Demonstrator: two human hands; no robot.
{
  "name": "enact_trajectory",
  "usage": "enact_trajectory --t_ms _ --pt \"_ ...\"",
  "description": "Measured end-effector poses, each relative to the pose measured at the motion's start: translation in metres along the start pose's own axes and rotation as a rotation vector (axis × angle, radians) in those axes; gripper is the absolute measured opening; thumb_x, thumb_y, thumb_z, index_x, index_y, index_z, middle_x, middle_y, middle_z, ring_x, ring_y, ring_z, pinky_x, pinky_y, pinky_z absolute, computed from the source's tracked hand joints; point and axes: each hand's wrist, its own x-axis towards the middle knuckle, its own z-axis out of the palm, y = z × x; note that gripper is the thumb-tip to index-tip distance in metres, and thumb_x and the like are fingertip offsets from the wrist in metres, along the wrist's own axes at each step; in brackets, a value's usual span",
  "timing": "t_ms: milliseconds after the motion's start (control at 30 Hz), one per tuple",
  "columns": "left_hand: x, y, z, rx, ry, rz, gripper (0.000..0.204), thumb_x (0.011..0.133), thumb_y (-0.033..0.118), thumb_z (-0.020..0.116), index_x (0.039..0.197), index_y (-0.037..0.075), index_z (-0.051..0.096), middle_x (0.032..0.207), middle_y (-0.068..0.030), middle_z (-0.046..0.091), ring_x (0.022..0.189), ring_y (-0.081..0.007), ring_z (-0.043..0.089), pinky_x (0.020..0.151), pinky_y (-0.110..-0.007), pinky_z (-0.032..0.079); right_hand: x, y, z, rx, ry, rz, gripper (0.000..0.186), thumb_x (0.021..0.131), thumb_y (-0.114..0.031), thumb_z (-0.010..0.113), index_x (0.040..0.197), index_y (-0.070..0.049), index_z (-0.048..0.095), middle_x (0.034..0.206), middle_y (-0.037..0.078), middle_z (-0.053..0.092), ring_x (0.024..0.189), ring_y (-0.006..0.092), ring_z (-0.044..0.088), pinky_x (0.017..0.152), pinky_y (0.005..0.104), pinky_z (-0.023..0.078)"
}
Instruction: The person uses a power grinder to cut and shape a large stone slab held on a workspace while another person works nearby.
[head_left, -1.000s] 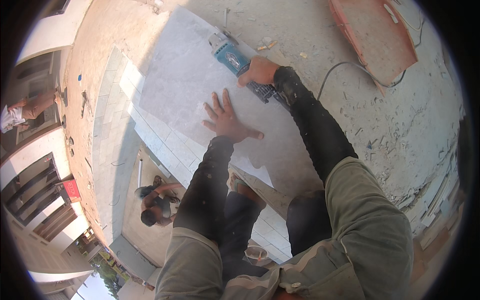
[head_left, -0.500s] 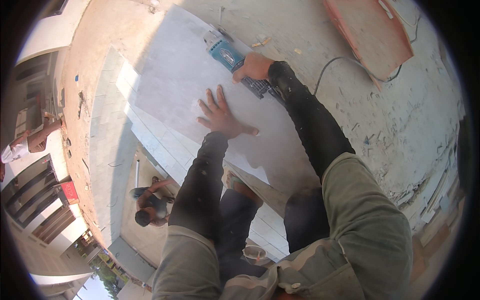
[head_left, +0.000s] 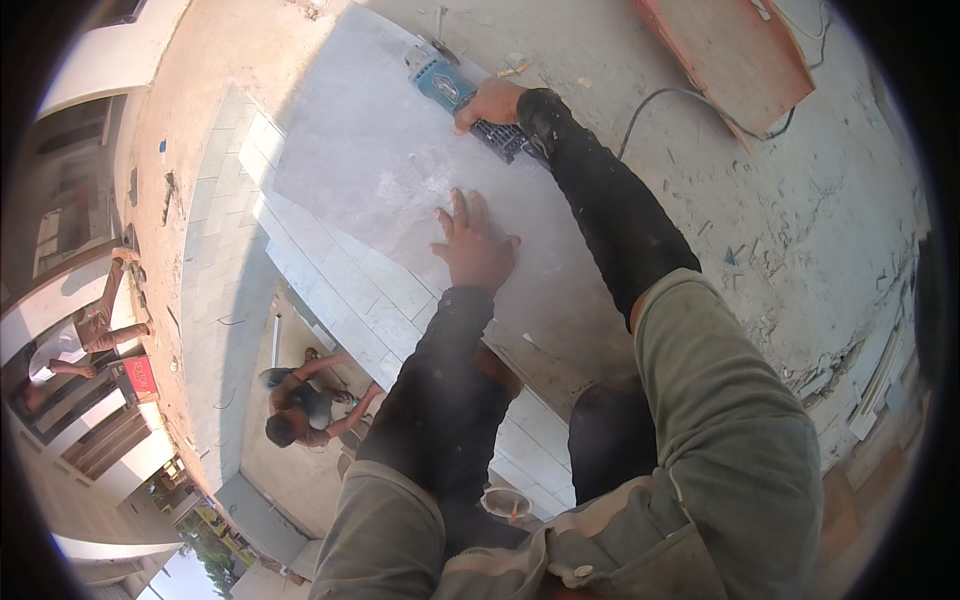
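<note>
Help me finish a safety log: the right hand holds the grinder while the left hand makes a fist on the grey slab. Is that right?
Not quite: the head view shows the left hand open and spread on the grey slab, not in a fist. The right hand does hold the grinder.

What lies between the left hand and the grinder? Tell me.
In the head view, only the dusty grey slab lies between the left hand and the grinder.
</note>
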Motion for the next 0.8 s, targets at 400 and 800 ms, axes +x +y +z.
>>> enact_trajectory --t_ms 400,800 --pt "-0.026 0.029 -0.014 0.001 -0.1 -0.02 0.16 0.038 0.046 0.1 0.159 -0.002 0.007 0.167 -0.023 0.004 0.15 -0.0545 0.003 0.106 -0.079 0.021 -0.014 -0.01 -0.005 0.018 0.002 0.025 0.069 0.059 -0.046 0.083 0.097 0.011 0.073 0.094 0.022 0.072 0.08 0.0314 0.069 0.073 0.0366 0.052" --pt "-0.02 0.025 -0.016 -0.013 -0.124 -0.023 0.154 0.043 0.042 0.099 0.159 -0.002 0.008 0.167 -0.0226 0.003 0.151 -0.0527 0.002 0.108 -0.079 0.018 -0.005 -0.002 -0.001 0.055 0.003 -0.009 0.054 0.063 -0.037 0.084 0.089 0.009 0.073 0.082 0.015 0.071 0.067 0.0235 0.066 0.064 0.035 0.05"
